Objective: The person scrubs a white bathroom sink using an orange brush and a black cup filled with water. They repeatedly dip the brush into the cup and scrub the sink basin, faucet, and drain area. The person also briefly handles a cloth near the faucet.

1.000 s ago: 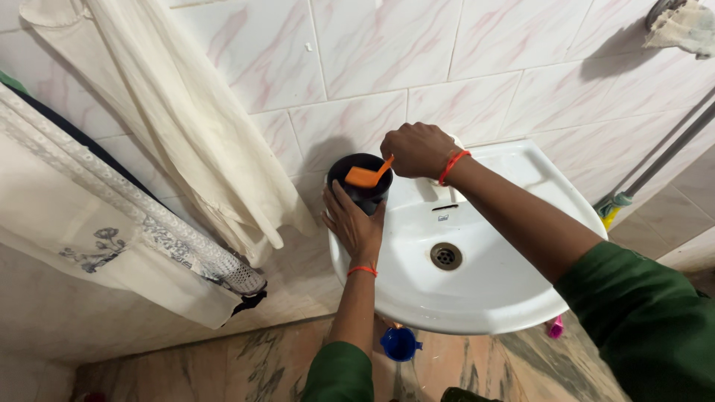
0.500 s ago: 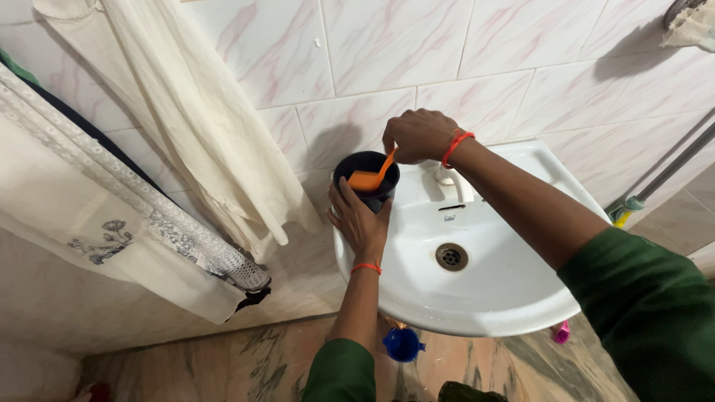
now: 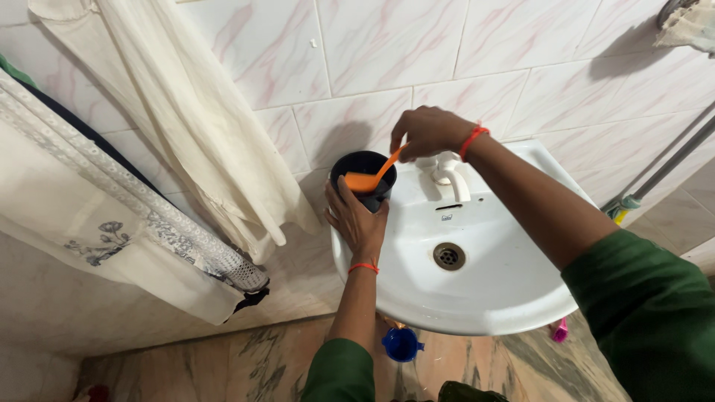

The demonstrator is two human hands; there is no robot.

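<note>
Since half a second ago my right hand (image 3: 426, 132) has drifted slightly up and to the right, off the tap (image 3: 445, 173), which now shows whole below the wrist; the dark cup (image 3: 364, 179) and my left hand (image 3: 357, 220) have hardly shifted.

Taking the white basin (image 3: 514, 283) as landmark: the cup stands on its back-left rim corner, hard against the tiled wall (image 3: 387, 52). My left hand is wrapped round the cup's near side from below, fingers closed on it and steadying it upright. My right hand comes in from the basin's back edge, above the tap, and its fingertips are pinched on the upper end of the orange scoop (image 3: 370, 178).

What matters is the scoop's long axis. It slopes down and to the left from my right fingertips, so the broad orange head lies inside the cup's mouth, lower than and left of the hand, while the thin handle crosses the cup's right rim. The right hand is the nearer one to the handle; the left is busy under the cup.

Room is tight left of the basin, where the pale hanging cloths (image 3: 186, 134) come close to the cup. Toward the drain (image 3: 448, 256), over the bowl, the way looks open. Under the basin, a blue cup (image 3: 401, 345) sits on the floor.
</note>
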